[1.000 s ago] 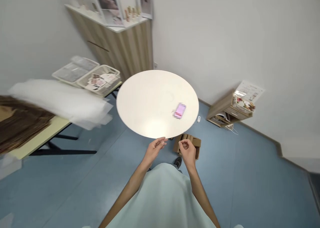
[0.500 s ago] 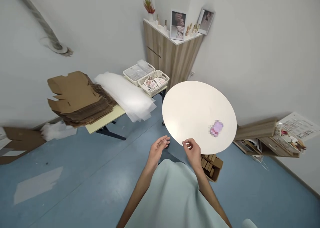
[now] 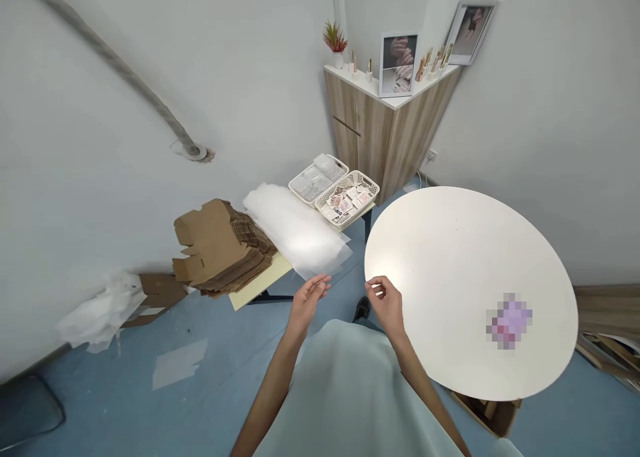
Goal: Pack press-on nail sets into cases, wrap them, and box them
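Note:
My left hand [image 3: 305, 305] hangs in the air in front of the sheets' near corner, its fingers loosely stretched and nothing in it. My right hand [image 3: 386, 303] is by the left edge of the round white table [image 3: 450, 243], fingers loosely curled with a gap to the thumb; I see nothing between them. A blurred-out purple and pink item [image 3: 510, 322] lies on the right part of that table. Nearest my left hand is the stack of translucent white sheets [image 3: 295, 227] on a narrow pale yellow table [image 3: 263, 282].
Beside the sheets is a stack of flattened brown cardboard boxes [image 3: 215, 243]. Two white baskets, one of clear packets [image 3: 317, 177] and one of printed cards [image 3: 347, 200], stand behind. A wooden cabinet [image 3: 370, 120] fills the corner. An open carton [image 3: 493, 413] sits under the round table.
The view has turned left and moved nearer, so the round table, baskets and cabinet appear further right and larger. Both hands keep nearly the same pose.

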A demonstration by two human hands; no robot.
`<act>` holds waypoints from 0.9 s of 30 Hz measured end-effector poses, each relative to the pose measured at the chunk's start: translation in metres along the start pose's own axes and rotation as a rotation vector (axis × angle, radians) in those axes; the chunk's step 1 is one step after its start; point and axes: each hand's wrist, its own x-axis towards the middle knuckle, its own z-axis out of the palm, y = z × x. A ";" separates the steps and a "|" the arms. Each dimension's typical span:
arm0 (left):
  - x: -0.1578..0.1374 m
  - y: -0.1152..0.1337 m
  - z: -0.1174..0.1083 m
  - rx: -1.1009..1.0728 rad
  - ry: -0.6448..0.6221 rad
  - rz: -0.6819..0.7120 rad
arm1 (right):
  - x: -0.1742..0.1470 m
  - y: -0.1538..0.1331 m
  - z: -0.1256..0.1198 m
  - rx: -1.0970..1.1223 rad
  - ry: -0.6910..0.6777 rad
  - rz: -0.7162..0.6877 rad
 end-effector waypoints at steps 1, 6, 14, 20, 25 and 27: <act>0.011 0.005 -0.001 0.005 0.002 -0.005 | 0.009 -0.003 0.004 0.003 -0.003 0.009; 0.062 0.017 -0.004 0.023 -0.045 -0.028 | 0.044 -0.014 0.015 0.006 0.026 0.097; 0.187 0.032 -0.017 0.193 -0.156 0.057 | 0.084 -0.038 0.027 -0.015 0.172 0.142; 0.300 0.052 -0.010 0.756 -0.203 0.232 | 0.098 -0.068 0.047 -0.029 0.317 0.135; 0.359 0.053 0.003 1.332 -0.275 0.387 | 0.101 -0.082 0.079 -0.035 0.394 0.146; 0.372 0.048 0.006 1.450 -0.319 0.383 | 0.101 -0.084 0.091 -0.051 0.419 0.158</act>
